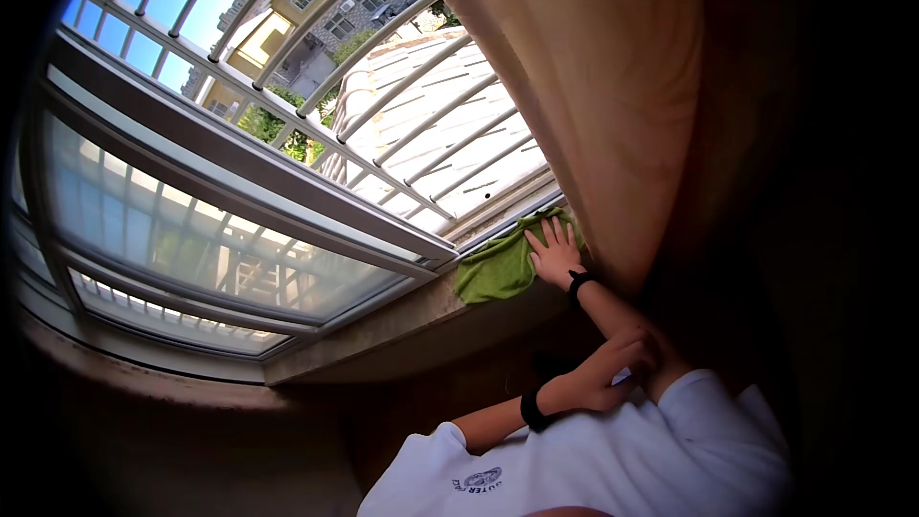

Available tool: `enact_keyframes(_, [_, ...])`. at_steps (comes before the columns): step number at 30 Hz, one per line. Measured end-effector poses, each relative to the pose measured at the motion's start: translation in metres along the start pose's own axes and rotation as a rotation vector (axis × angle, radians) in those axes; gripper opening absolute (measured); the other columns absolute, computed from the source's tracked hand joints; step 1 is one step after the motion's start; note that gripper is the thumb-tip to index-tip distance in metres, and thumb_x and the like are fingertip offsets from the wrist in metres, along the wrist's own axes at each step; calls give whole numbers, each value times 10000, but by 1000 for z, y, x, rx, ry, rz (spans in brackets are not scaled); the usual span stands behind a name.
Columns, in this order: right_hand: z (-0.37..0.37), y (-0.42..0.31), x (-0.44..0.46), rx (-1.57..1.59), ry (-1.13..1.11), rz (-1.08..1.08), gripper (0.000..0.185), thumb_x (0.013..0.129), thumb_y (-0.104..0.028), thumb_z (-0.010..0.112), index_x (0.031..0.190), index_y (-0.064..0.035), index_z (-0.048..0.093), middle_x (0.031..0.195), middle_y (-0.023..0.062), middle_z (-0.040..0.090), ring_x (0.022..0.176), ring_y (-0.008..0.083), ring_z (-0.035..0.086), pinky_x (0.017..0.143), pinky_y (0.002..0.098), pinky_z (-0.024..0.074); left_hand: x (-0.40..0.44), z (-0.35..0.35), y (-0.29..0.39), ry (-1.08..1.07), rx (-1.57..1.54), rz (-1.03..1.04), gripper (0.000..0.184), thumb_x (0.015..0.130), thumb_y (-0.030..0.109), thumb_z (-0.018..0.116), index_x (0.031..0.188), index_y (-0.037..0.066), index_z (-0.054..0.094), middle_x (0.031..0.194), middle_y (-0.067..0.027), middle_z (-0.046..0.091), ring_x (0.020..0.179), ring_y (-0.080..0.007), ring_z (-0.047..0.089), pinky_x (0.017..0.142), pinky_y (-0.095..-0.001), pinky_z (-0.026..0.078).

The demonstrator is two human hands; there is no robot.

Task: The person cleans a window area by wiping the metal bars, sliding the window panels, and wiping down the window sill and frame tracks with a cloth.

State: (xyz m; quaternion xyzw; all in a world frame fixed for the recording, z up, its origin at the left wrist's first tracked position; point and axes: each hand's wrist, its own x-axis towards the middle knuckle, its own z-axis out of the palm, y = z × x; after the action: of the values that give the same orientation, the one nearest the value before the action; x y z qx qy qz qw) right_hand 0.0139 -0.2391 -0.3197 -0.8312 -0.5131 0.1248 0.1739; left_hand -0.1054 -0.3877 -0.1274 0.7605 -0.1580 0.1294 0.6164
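My right hand (pixel 555 250) lies flat with fingers spread on a green cloth (pixel 496 270). The cloth is draped over the window sill (pixel 407 314), against the window track, and part of it hangs over the inner edge. A black band (pixel 578 282) circles my right wrist. My left hand (pixel 608 370) crosses in front of my body. Its fingers are curled against my right forearm (pixel 661 354) near the elbow; the fingertips are partly hidden in shadow. Another black band (pixel 532 412) is on my left wrist.
Sliding window panes (pixel 230 230) fill the left side. Metal bars (pixel 383 172) stand outside the opening, with buildings beyond. A beige curtain (pixel 613 86) hangs at the right, close to my right hand. The area below the sill is dark.
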Motion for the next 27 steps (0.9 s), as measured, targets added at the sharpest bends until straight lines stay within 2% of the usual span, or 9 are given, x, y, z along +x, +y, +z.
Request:
enact_keyframes(4, [1, 0, 0, -49, 32, -3, 618, 1063, -465, 494, 1652, -351, 344, 1743, 100, 222, 1625, 328, 96, 1298, 576, 20, -6, -10, -11, -63, 538, 109, 359, 706, -21, 678, 1053, 58, 630, 1126, -144, 595, 1049, -352, 566, 944, -457, 458])
enact_keyframes(7, [3, -1, 0, -37, 38, 6, 615, 1061, -462, 498, 1649, -356, 352, 1741, 97, 227, 1625, 321, 97, 1298, 572, 9, -13, -21, -28, 17, 798, 131, 373, 689, -5, 700, 1049, 72, 637, 1123, -121, 598, 1050, -338, 564, 951, -442, 445])
enact_keyframes(12, [7, -3, 1, -41, 80, 1, 620, 1047, -461, 516, 1641, -357, 370, 1738, 91, 237, 1624, 319, 104, 1298, 572, 5, 2, -11, -28, 80, 617, 89, 297, 644, 39, 658, 931, 58, 582, 984, -131, 536, 908, -343, 504, 830, -447, 409])
enact_keyframes(16, [5, 1, -2, -26, 74, -20, 619, 1053, -448, 500, 1647, -342, 361, 1734, 108, 242, 1621, 337, 111, 1295, 580, 23, 31, -1, -15, -65, 417, 61, 301, 636, 77, 614, 932, 47, 573, 946, -139, 505, 881, -360, 471, 812, -451, 392])
enact_keyframes(19, [2, 2, -2, -24, 70, -30, 611, 1061, -430, 493, 1649, -332, 359, 1731, 119, 244, 1619, 347, 114, 1294, 586, 38, 35, -1, -4, -66, 190, 16, 311, 637, 71, 621, 943, 45, 578, 973, -139, 527, 899, -364, 487, 826, -456, 416])
enact_keyframes(22, [2, 1, -2, -40, 78, -30, 601, 1066, -431, 488, 1646, -336, 363, 1730, 122, 246, 1617, 348, 124, 1292, 589, 41, 20, -5, -15, -23, 444, 164, 322, 643, 58, 651, 959, 48, 589, 1013, -139, 555, 923, -360, 514, 838, -461, 450])
enact_keyframes(23, [5, 0, -3, -46, 87, -27, 606, 1061, -440, 495, 1644, -341, 366, 1731, 112, 247, 1618, 340, 122, 1292, 588, 36, 16, -12, -23, -13, 635, 221, 327, 644, 49, 683, 961, 54, 602, 1035, -136, 575, 941, -352, 537, 843, -455, 477])
enact_keyframes(25, [10, 1, 0, -61, 114, -20, 614, 1050, -457, 511, 1639, -352, 371, 1733, 94, 250, 1620, 325, 118, 1292, 588, 25, -5, -30, -54, 30, 800, 239, 316, 648, 53, 699, 951, 57, 606, 1013, -129, 574, 946, -340, 547, 825, -448, 474])
enact_keyframes(27, [10, 1, 0, -78, 126, -16, 610, 1050, -460, 510, 1636, -356, 376, 1732, 92, 250, 1618, 323, 123, 1292, 586, 27, -7, -42, -56, 94, 834, 146, 297, 654, 42, 682, 940, 60, 605, 988, -128, 564, 934, -343, 543, 810, -445, 469])
